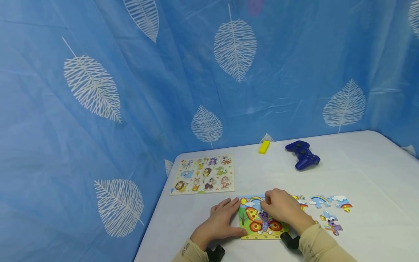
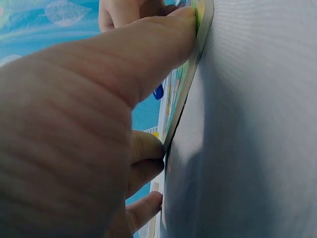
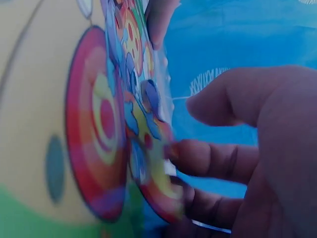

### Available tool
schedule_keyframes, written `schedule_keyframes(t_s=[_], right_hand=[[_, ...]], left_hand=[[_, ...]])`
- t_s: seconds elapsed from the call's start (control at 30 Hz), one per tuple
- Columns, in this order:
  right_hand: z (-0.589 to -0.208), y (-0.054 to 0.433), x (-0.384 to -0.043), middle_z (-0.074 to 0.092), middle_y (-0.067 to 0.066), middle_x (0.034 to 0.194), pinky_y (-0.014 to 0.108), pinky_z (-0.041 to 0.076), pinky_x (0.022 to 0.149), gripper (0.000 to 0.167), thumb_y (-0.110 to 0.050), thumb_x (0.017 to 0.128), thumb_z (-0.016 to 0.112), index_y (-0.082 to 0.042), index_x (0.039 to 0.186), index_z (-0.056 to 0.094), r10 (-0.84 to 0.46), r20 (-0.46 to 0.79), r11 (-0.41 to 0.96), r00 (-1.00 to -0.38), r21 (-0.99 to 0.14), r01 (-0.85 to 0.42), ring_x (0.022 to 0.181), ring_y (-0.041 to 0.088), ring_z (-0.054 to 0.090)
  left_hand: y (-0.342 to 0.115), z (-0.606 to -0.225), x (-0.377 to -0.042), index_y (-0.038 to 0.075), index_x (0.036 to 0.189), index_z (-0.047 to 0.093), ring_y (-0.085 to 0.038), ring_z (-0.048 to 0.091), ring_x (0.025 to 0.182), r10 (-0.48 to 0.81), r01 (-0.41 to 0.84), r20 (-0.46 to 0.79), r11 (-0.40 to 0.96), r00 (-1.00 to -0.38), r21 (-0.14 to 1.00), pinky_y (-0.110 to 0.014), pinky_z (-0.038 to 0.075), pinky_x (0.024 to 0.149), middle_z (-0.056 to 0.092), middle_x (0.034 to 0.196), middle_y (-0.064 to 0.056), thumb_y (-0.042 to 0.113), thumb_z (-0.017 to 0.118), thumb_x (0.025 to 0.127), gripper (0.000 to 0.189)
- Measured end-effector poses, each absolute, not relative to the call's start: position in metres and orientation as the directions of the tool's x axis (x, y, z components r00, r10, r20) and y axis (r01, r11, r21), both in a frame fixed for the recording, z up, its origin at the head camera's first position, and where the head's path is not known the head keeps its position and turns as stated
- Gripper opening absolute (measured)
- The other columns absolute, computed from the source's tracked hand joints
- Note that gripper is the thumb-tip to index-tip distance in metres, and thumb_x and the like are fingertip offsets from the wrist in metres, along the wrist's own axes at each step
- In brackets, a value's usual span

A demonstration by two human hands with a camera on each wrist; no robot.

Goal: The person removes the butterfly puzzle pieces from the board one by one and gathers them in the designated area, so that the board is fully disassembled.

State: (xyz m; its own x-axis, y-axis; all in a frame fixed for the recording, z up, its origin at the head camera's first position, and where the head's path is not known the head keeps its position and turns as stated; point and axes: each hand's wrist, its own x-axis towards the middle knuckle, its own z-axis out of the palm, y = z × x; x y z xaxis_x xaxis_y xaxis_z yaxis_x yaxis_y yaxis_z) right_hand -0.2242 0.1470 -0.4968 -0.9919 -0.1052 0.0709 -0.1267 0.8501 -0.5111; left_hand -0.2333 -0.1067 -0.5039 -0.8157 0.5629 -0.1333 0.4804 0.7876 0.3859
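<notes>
Currently my left hand [image 1: 220,222] lies spread at the left side of the butterfly puzzle [image 1: 262,237], its thumb resting on the near corner and its fingertips at the far part of that same edge, the fingers nearly straight and curled round nothing. My right hand [image 1: 284,207] bends over the far right part of the puzzle and covers some of the picture. Its thumb stands apart from the other fingers, which are bent and touch a red-and-yellow wing piece [image 3: 158,196]; that piece is blurred, and I cannot tell whether they pinch it.

Just to the right of my right hand lie a rainbow piece [image 1: 320,201], a cloud piece [image 1: 341,203] beside it, and a purple-bodied piece [image 1: 331,222] nearer to me. Beyond my left hand, slightly to its left, lies an animal board [image 1: 203,191]. Well beyond my right hand are a blue game controller [image 1: 303,154] and, further left, a yellow block [image 1: 264,147]. White cloth [image 1: 376,182] spreads beneath both hands; a blue curtain [image 1: 278,72] hangs behind everything.
</notes>
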Motion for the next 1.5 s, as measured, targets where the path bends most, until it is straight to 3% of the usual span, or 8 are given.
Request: schedule_keyframes(t_s=[0.3, 0.47, 0.73, 1.17, 1.37, 1.5], right_hand=[[-0.495, 0.166, -0.223, 0.052, -0.005, 0.071, 0.030, 0.037, 0.058, 0.016, -0.009, 0.085, 0.066, -0.021, 0.076, 0.059, -0.276, 0.099, 0.750, -0.956, -0.599, -0.279, 0.063, 0.012, 0.046], [-0.495, 0.177, -0.225, 0.054, -0.005, 0.076, 0.027, 0.042, 0.058, 0.017, -0.001, 0.083, 0.064, -0.018, 0.083, 0.064, -0.368, 0.107, 0.653, -0.924, -0.677, -0.339, 0.065, 0.008, 0.048], [-0.495, 0.186, -0.229, 0.065, -0.003, 0.080, 0.027, 0.051, 0.059, 0.013, 0.001, 0.089, 0.062, -0.011, 0.089, 0.066, -0.460, 0.089, 0.531, -0.884, -0.770, -0.354, 0.065, 0.008, 0.059], [-0.493, 0.190, -0.231, 0.066, -0.003, 0.086, 0.027, 0.047, 0.067, 0.013, -0.002, 0.093, 0.065, -0.014, 0.094, 0.070, -0.462, 0.047, 0.533, -0.885, -0.783, -0.320, 0.075, 0.012, 0.057], [-0.491, 0.188, -0.227, 0.059, 0.001, 0.090, 0.029, 0.042, 0.066, 0.033, 0.000, 0.078, 0.081, -0.013, 0.103, 0.062, -0.512, -0.019, 0.555, -0.859, -0.770, -0.314, 0.078, 0.016, 0.051], [-0.488, 0.184, -0.225, 0.055, 0.001, 0.089, 0.029, 0.040, 0.064, 0.039, -0.001, 0.077, 0.085, -0.013, 0.102, 0.057, -0.520, -0.027, 0.570, -0.854, -0.756, -0.323, 0.078, 0.017, 0.049]], left_hand=[[-0.106, -0.506, -0.234, 0.026, 0.163, 0.034, -0.027, 0.024, 0.157, 0.560, 0.481, -0.133, 0.792, -0.818, 0.376, -0.063, 0.024, 0.118, 0.029, 0.169, 0.009, 0.069, 0.076, 0.081, 0.102], [-0.107, -0.507, -0.234, 0.024, 0.163, 0.034, -0.027, 0.024, 0.157, 0.565, 0.490, -0.128, 0.791, -0.815, 0.367, -0.062, 0.025, 0.117, 0.029, 0.169, 0.008, 0.068, 0.076, 0.081, 0.102], [-0.107, -0.506, -0.235, 0.023, 0.163, 0.035, -0.027, 0.024, 0.156, 0.560, 0.486, -0.125, 0.793, -0.819, 0.367, -0.060, 0.025, 0.118, 0.029, 0.169, 0.008, 0.069, 0.076, 0.081, 0.102], [-0.107, -0.507, -0.236, 0.024, 0.162, 0.035, -0.027, 0.024, 0.156, 0.560, 0.482, -0.125, 0.790, -0.819, 0.379, -0.060, 0.024, 0.118, 0.029, 0.169, 0.008, 0.069, 0.077, 0.080, 0.102], [-0.107, -0.508, -0.236, 0.024, 0.163, 0.035, -0.026, 0.024, 0.157, 0.562, 0.487, -0.119, 0.789, -0.819, 0.376, -0.060, 0.024, 0.118, 0.029, 0.169, 0.009, 0.070, 0.076, 0.080, 0.103], [-0.107, -0.508, -0.235, 0.024, 0.162, 0.035, -0.027, 0.024, 0.156, 0.564, 0.490, -0.115, 0.786, -0.818, 0.377, -0.060, 0.025, 0.118, 0.029, 0.169, 0.009, 0.069, 0.077, 0.080, 0.103]])
